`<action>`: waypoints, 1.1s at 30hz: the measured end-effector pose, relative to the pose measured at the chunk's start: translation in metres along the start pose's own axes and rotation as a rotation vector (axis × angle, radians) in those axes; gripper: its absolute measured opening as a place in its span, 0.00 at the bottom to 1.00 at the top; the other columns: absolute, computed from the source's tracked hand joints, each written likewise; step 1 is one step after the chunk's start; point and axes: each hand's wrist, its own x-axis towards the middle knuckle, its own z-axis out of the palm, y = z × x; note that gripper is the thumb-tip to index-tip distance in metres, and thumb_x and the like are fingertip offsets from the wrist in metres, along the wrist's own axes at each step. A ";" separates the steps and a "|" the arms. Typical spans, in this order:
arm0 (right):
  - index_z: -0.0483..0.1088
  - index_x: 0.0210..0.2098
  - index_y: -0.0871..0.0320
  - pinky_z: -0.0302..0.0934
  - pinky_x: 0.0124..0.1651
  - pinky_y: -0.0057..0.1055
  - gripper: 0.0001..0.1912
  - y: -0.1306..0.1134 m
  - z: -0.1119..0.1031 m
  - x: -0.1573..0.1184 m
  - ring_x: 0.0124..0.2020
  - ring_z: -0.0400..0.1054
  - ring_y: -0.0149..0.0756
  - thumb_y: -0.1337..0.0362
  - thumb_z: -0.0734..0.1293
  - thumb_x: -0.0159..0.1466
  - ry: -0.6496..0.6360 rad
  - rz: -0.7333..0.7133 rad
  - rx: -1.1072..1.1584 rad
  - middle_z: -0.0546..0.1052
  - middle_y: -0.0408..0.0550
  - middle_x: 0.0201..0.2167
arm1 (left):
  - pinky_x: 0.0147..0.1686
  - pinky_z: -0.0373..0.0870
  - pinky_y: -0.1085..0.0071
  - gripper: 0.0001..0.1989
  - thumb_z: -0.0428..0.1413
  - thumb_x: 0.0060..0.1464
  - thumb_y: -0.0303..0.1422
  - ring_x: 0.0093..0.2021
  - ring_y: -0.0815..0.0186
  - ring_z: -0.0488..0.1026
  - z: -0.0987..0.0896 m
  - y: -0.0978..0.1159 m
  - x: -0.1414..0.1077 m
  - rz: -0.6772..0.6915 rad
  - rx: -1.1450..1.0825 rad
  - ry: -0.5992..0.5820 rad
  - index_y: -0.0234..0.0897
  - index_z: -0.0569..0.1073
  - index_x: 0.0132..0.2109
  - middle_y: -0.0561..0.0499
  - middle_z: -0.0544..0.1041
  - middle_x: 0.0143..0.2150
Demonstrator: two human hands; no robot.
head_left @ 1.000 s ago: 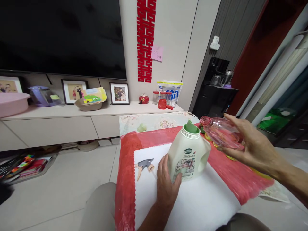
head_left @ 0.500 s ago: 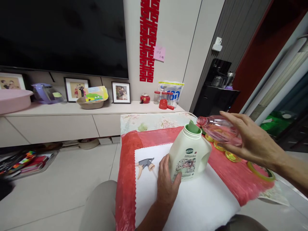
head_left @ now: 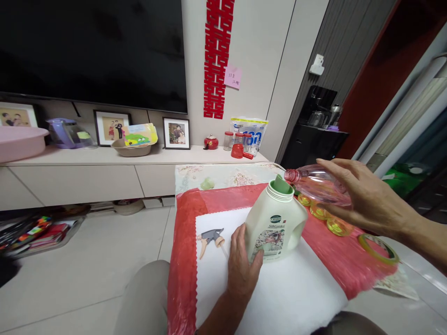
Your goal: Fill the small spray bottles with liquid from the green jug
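Observation:
My left hand (head_left: 242,267) is closed against the lower left side of a pale green detergent bottle (head_left: 267,214), which stands upright and uncapped with a green spout in its mouth. My right hand (head_left: 366,200) grips a clear pink plastic bottle (head_left: 319,184) round its base. That bottle is tilted nearly level, its threaded neck close to the green spout; whether they touch I cannot tell. A grey and peach trigger spray head (head_left: 211,237) lies on the white cloth (head_left: 216,298), left of the detergent bottle.
Several yellow rings of tape (head_left: 338,226) lie on the red table cover (head_left: 185,260), and a larger tape roll (head_left: 379,249) sits near its right edge. Behind stands a low cabinet (head_left: 98,181) with picture frames, a pink basin (head_left: 21,142) and red-lidded jars (head_left: 228,141).
The pink bottle and my right hand have risen and moved left very slightly. My left hand stays on the detergent bottle. The view has shifted a little.

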 end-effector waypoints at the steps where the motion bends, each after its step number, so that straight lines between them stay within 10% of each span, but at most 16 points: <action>1: 0.49 0.73 0.59 0.69 0.51 0.44 0.40 0.000 -0.001 0.001 0.55 0.64 0.48 0.49 0.62 0.68 0.003 -0.012 -0.004 0.65 0.62 0.57 | 0.67 0.63 0.48 0.32 0.53 0.58 0.31 0.68 0.52 0.63 0.000 0.000 0.000 0.000 0.002 0.000 0.34 0.56 0.69 0.35 0.65 0.66; 33: 0.52 0.72 0.56 0.67 0.51 0.44 0.37 0.016 -0.010 0.010 0.57 0.60 0.50 0.53 0.62 0.67 -0.018 -0.142 -0.099 0.63 0.62 0.59 | 0.66 0.63 0.47 0.34 0.54 0.55 0.30 0.67 0.50 0.64 0.000 -0.001 0.000 0.003 0.009 -0.004 0.31 0.57 0.68 0.33 0.66 0.65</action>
